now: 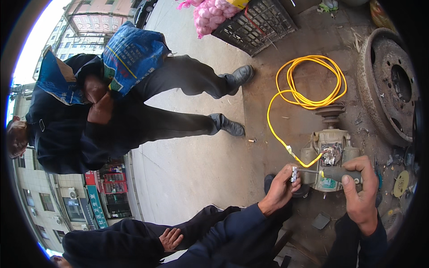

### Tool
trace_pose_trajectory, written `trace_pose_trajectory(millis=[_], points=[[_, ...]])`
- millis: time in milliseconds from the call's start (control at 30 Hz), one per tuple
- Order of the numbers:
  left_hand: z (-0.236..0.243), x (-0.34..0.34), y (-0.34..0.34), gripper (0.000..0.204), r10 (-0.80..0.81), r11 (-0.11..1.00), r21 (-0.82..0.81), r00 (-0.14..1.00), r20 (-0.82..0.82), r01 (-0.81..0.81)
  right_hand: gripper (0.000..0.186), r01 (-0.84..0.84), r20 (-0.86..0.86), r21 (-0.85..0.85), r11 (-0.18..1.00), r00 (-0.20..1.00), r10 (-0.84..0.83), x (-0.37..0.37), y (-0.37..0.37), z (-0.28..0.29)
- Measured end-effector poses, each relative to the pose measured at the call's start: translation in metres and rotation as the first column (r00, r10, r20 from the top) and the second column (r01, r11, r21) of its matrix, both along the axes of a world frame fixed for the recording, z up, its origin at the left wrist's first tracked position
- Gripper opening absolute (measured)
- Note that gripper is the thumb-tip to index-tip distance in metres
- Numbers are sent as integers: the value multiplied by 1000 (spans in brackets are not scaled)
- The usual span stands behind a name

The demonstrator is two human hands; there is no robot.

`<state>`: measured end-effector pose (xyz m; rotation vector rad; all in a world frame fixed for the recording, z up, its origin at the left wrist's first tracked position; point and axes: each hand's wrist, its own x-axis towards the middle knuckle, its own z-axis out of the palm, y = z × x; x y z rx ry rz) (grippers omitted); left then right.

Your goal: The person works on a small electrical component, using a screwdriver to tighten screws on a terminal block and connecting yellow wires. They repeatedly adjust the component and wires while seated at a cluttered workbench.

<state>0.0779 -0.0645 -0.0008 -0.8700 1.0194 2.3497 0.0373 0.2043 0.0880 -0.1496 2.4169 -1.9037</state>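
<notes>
Right hand (363, 198) tight around a screwdriver (334, 173), left hand (278, 186) in a pinch on a small pale part (294, 174), details indistinct.

Brightest thing here by miles is the cable (313, 105), yellow leaning orange. Motor (346, 139) on the right is dull grey-beige with a teal-green label (327, 183), and the pulley (330, 117) is rusty brown. Screwdriver (336, 173) has a dark grey handle with a dab of yellow by the shaft; the little piece (294, 174) at its tip is whitish. Wheel rim (373, 80), far right: rusty brown-grey. Far off, black crate (257, 27), pink bags (210, 17). Over left, a blue sack (134, 58) with a yellow stripe, and a teal sign (96, 207) with white lettering.
</notes>
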Motion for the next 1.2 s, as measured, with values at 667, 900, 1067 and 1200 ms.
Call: trace_pose_trajectory(millis=[667,900,1067,1200], points=[[0,-7,-8,31,91,978,184,995,39,-97,16,22,-19,-100,995,1000,-24,7,-2,-17],[-1,-7,-7,31,58,986,155,998,12,-59,17,8,-17,-68,998,1000,-9,5,-1,-20],[-2,-6,-6,27,46,995,91,999,-16,-44,15,45,106,-18,999,993,-43,5,-5,-10],[-4,-2,-3,26,14,996,-86,994,-106,-23,15,42,117,94,995,992,-53,8,-8,-5]])
